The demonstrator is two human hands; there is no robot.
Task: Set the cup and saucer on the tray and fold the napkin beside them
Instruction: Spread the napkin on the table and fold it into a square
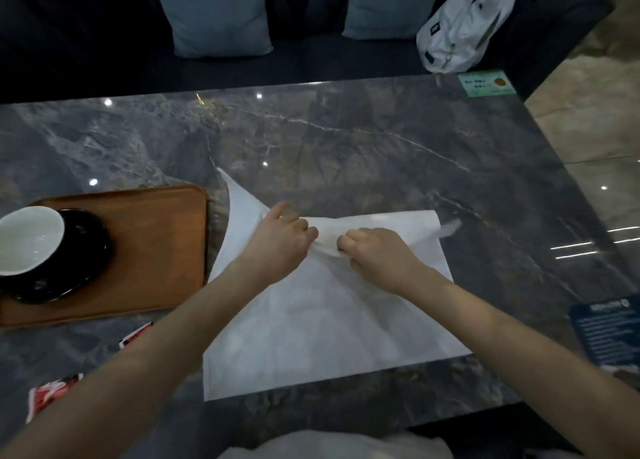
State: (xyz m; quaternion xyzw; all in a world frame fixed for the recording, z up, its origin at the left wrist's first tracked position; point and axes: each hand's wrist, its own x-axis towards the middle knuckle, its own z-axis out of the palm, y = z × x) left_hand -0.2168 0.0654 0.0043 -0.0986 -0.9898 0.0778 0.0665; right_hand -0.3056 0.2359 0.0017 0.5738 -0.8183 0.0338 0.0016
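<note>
Both hands, left and right, fingers curled and pinching the far edge of the thin white paper napkin lying on the grey marble bench just beside the wooden tray: likely to tear or crease askew under uneven pulls.

I see the white cup upright on its black saucer, both on the left part of the brown wooden tray. Right of the tray, the white napkin lies spread on the table, its far edge lifted and bunched.
</note>
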